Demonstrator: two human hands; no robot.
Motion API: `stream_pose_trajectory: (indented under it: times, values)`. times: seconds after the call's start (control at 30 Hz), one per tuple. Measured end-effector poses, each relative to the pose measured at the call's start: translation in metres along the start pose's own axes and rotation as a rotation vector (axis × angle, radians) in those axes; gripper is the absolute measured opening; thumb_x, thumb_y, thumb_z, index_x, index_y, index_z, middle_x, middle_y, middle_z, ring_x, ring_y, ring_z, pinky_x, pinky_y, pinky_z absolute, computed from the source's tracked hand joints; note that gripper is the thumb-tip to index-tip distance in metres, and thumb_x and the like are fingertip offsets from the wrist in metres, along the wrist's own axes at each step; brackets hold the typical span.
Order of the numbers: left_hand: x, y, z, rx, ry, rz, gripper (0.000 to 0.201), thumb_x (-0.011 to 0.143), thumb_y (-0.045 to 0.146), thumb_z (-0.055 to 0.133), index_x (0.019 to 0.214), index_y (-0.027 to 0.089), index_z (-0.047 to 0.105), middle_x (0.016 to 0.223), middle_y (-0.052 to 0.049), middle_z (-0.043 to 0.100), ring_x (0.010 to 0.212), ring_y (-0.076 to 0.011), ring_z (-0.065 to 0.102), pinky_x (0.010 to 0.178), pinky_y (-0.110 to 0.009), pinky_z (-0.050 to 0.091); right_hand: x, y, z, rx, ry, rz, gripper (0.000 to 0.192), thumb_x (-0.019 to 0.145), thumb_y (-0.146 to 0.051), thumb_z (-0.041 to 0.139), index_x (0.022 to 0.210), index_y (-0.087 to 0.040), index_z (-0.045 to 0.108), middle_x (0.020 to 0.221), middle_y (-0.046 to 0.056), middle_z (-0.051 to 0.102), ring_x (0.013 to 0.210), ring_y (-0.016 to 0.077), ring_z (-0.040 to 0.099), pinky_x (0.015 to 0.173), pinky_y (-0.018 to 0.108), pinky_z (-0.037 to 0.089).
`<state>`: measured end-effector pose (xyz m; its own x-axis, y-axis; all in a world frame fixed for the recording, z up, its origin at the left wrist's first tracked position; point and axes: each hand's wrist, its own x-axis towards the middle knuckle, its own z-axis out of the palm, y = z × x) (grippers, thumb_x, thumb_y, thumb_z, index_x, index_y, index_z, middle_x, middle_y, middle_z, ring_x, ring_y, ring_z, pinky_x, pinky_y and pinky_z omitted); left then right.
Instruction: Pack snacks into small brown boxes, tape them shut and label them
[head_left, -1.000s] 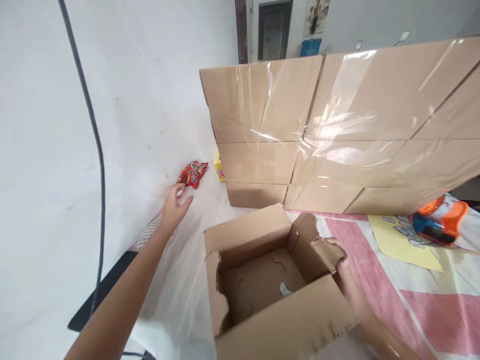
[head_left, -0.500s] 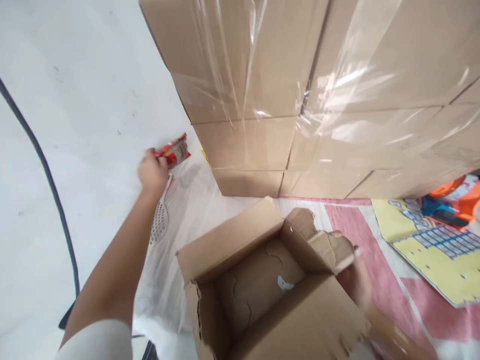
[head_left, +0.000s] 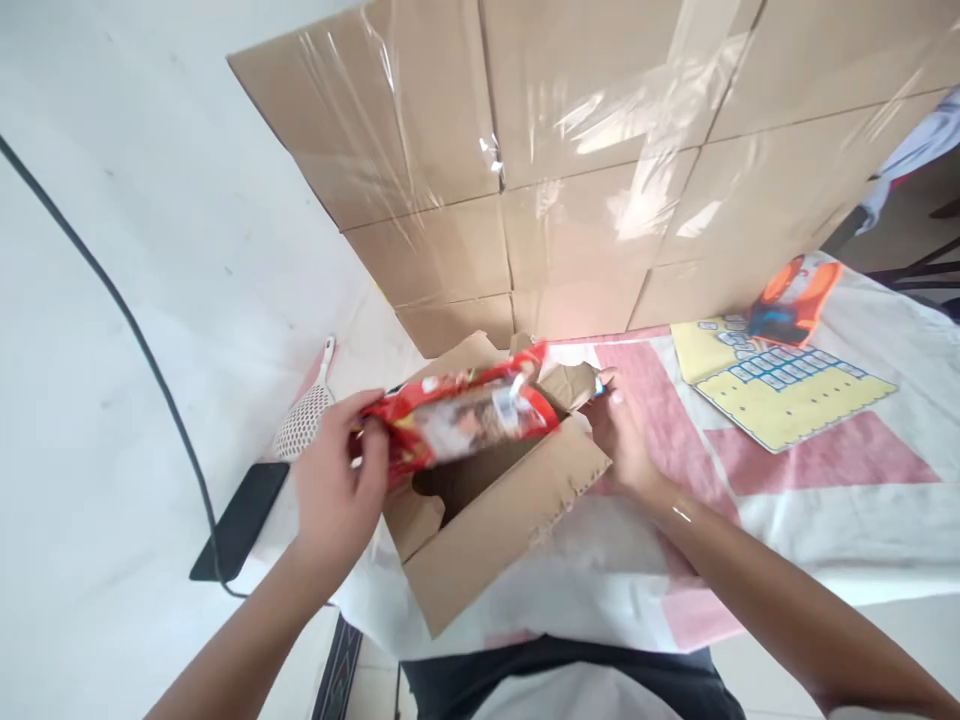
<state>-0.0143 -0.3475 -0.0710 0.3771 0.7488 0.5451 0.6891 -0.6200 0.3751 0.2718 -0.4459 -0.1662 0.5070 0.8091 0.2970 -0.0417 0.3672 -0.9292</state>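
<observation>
My left hand (head_left: 349, 465) is closed on the left end of a shiny red packet (head_left: 469, 420) with a pale printed panel. The packet is slightly blurred and lies across the opening of a small brown cardboard box (head_left: 502, 530), covering part of it. The box stands with its flaps up, and its edges are torn. At its right side, my right hand (head_left: 621, 430) is closed on a torn flap (head_left: 568, 385). Something small and blue shows at those fingertips, too small to name.
Large taped cartons (head_left: 577, 230) stand behind the box. A yellow printed sheet (head_left: 795, 385) and an orange and blue object (head_left: 795, 300) lie on the red-and-white cloth (head_left: 750, 545). At left are a white perforated ladle (head_left: 304, 420), a black phone-like slab (head_left: 240, 520) and a dark cable (head_left: 142, 345).
My left hand has brought the red packet from beside the wall, rightward and toward me, over the box. My right hand stays at the torn flap. The view has shifted.
</observation>
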Motion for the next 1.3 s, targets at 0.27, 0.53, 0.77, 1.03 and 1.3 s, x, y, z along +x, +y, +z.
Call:
stream_pose_trajectory:
  times: [0.27, 0.53, 0.77, 1.03, 1.3]
  values:
    - [0.016, 0.016, 0.005, 0.068, -0.813, 0.390, 0.034, 0.099, 0.033, 0.049, 0.078, 0.031, 0.076, 0.083, 0.000, 0.075, 0.082, -0.0224, 0.069, 0.092, -0.042, 0.046, 0.004, -0.017, -0.004, 0.076, -0.040, -0.076, 0.030, 0.101, -0.057, 0.051, 0.096, -0.027, 0.051, 0.115, 0.005, 0.065, 0.113, 0.0255, 0.067, 0.101, 0.049, 0.055]
    - [-0.041, -0.020, 0.012, -0.084, 0.198, 0.233, 0.024, 0.100, 0.040, 0.047, 0.095, 0.022, 0.064, 0.116, -0.013, 0.054, 0.117, -0.0308, 0.051, 0.104, -0.052, 0.042, 0.012, -0.022, 0.011, 0.136, -0.350, -0.080, 0.039, 0.102, -0.068, 0.038, 0.106, -0.030, 0.045, 0.134, 0.006, 0.067, 0.144, 0.0255, 0.049, 0.121, 0.055, 0.037]
    - [-0.097, -0.038, 0.038, -0.113, 0.119, 0.353, 0.080, 0.090, 0.085, 0.025, 0.131, 0.024, 0.058, 0.129, -0.017, 0.056, 0.122, -0.0362, 0.055, 0.107, -0.056, 0.041, 0.010, -0.032, 0.013, -0.186, -0.481, -0.242, 0.046, 0.101, -0.068, 0.040, 0.125, -0.028, 0.046, 0.150, 0.012, 0.051, 0.143, 0.0274, 0.048, 0.121, 0.051, 0.037]
    - [-0.093, -0.028, 0.037, -0.251, 0.087, 0.252, 0.023, 0.089, 0.042, 0.071, 0.103, 0.026, 0.063, 0.150, -0.014, 0.044, 0.145, -0.0388, 0.043, 0.108, -0.058, 0.048, 0.052, -0.047, 0.022, -0.191, -0.582, -0.055, 0.055, 0.101, -0.074, 0.029, 0.102, -0.027, 0.057, 0.117, 0.007, 0.068, 0.114, 0.0257, 0.061, 0.110, 0.050, 0.044]
    - [-0.059, -0.039, 0.063, -0.577, 0.144, -0.138, 0.074, 0.093, 0.051, 0.062, 0.158, 0.031, 0.032, 0.166, -0.015, 0.032, 0.156, -0.0336, 0.030, 0.122, -0.053, 0.039, 0.023, -0.024, 0.027, -0.103, -0.414, -0.160, 0.042, 0.103, -0.065, 0.038, 0.101, -0.026, 0.055, 0.128, 0.009, 0.060, 0.134, 0.0273, 0.051, 0.117, 0.046, 0.039]
